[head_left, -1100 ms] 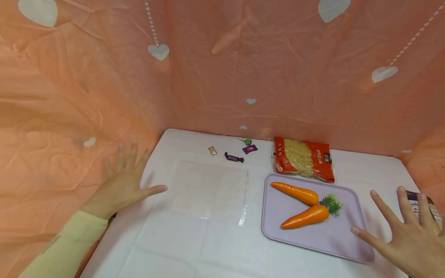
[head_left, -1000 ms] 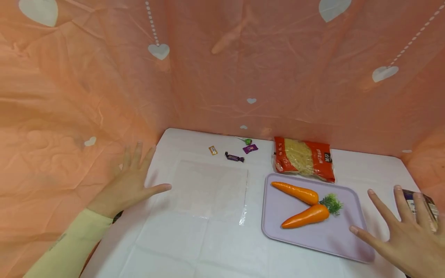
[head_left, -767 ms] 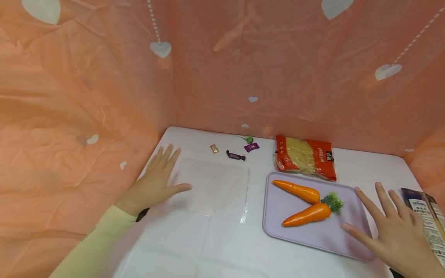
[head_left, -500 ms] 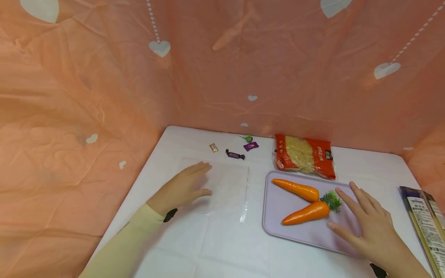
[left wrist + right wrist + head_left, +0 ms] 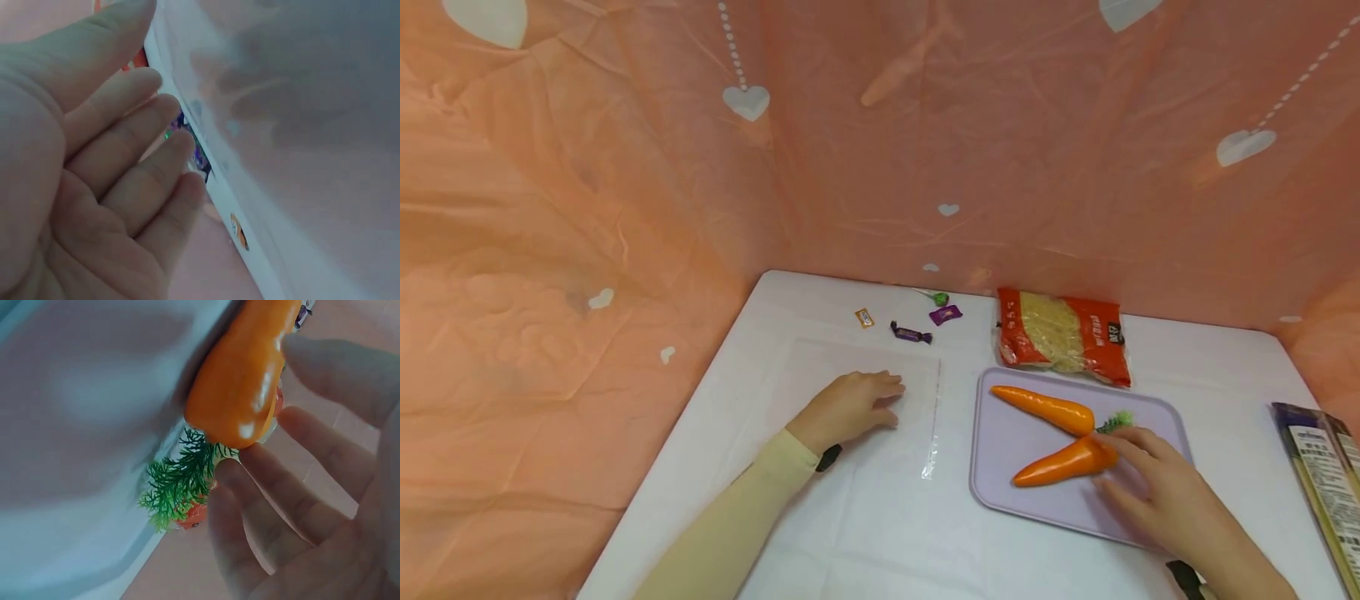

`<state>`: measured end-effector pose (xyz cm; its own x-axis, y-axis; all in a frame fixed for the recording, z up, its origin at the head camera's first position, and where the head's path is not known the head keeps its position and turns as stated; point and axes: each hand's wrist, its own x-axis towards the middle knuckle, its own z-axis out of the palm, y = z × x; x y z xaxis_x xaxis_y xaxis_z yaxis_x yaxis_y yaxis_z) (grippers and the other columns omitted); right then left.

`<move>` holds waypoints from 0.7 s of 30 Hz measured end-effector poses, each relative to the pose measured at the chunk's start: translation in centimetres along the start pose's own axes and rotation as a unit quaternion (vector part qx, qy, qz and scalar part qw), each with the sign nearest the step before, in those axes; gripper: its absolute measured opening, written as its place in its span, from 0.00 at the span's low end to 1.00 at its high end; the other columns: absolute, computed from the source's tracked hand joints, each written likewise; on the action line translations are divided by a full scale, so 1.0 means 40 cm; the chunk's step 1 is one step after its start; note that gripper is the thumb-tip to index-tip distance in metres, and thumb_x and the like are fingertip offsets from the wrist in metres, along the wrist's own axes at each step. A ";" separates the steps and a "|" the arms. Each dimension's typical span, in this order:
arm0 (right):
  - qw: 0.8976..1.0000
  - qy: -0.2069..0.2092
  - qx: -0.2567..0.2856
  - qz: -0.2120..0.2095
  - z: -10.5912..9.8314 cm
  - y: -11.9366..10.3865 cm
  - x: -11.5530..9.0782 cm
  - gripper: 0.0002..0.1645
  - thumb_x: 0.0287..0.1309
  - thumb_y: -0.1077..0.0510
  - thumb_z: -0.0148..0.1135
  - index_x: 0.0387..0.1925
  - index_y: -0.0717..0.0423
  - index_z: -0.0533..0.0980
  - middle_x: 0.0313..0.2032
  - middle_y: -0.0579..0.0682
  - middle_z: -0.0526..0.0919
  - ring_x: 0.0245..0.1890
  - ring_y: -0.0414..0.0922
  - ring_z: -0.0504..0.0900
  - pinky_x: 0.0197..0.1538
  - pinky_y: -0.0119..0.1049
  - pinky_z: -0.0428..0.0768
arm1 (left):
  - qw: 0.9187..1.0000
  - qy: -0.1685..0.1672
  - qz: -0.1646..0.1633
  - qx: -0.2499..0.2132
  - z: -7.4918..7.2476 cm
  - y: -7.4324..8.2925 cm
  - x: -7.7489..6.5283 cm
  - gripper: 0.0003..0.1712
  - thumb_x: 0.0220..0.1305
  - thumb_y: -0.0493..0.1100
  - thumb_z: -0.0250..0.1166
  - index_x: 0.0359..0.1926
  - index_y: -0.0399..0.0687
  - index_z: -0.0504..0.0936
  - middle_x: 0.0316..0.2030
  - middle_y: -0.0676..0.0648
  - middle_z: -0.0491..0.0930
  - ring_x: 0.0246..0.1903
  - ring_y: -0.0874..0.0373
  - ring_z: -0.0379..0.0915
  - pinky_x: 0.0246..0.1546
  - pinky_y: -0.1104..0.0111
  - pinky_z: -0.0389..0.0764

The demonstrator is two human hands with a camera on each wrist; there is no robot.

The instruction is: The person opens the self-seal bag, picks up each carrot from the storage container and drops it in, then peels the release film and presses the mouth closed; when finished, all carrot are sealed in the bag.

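Observation:
In the head view my left hand (image 5: pixel 850 407) hovers over a clear plastic bag (image 5: pixel 820 358) lying flat on the white table, palm turned inward and nothing in it. The left wrist view shows its loosely bent fingers (image 5: pixel 147 187). My right hand (image 5: pixel 1165 496) is over the right part of a lilac tray (image 5: pixel 1015 442), thumb and fingertips right at the thick end of the nearer orange carrot (image 5: pixel 1060 464). Another carrot (image 5: pixel 1043 408) lies behind it. Its green top (image 5: pixel 187 475) shows beside the fingers in the right wrist view, and is partly hidden in the head view.
A small orange candy (image 5: pixel 865 317), two purple-wrapped candies including a twisted one (image 5: pixel 912 335), and a green lollipop (image 5: pixel 940 297) lie at the back. Behind the tray is a red noodle pack (image 5: pixel 1060 337). A long package (image 5: pixel 1318 475) lies at the right edge. Orange curtains (image 5: pixel 587 250) enclose the table.
My left hand has come in from the left edge to over the plastic bag. The right hand has moved left from near the long package to the nearer carrot, its spread fingers drawing together.

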<state>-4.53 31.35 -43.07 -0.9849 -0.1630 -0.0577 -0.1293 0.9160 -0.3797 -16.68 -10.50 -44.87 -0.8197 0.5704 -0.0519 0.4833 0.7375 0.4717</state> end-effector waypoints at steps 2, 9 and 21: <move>1.000 -0.001 -0.004 0.002 0.001 -0.002 0.004 0.32 0.56 0.46 0.75 0.61 0.48 0.78 0.58 0.53 0.76 0.55 0.55 0.76 0.57 0.67 0.77 | 1.000 -0.010 -0.010 0.004 0.008 0.005 0.007 0.31 0.63 0.54 0.71 0.65 0.53 0.79 0.68 0.53 0.75 0.71 0.56 0.67 0.72 0.58 0.68; 0.999 0.028 -0.025 -0.013 0.003 -0.002 0.008 0.27 0.51 0.57 0.77 0.55 0.51 0.82 0.52 0.53 0.77 0.48 0.54 0.79 0.54 0.64 0.81 | 1.000 -0.020 -0.001 0.007 0.020 0.009 0.016 0.28 0.64 0.54 0.70 0.63 0.51 0.82 0.66 0.52 0.77 0.70 0.55 0.68 0.72 0.57 0.69; 0.999 0.002 -0.033 0.010 0.010 -0.013 0.016 0.28 0.51 0.56 0.78 0.55 0.49 0.81 0.52 0.55 0.80 0.52 0.57 0.77 0.55 0.66 0.79 | 0.998 0.025 0.032 0.041 0.028 0.004 0.017 0.15 0.65 0.48 0.70 0.51 0.55 0.89 0.57 0.54 0.84 0.61 0.58 0.79 0.64 0.58 0.76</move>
<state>-5.03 30.64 -43.27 -0.9878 -0.1428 -0.0619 -0.1162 0.9411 -0.3175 -16.82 -9.57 -45.81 -0.8002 0.5993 0.0215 0.5564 0.7286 0.3996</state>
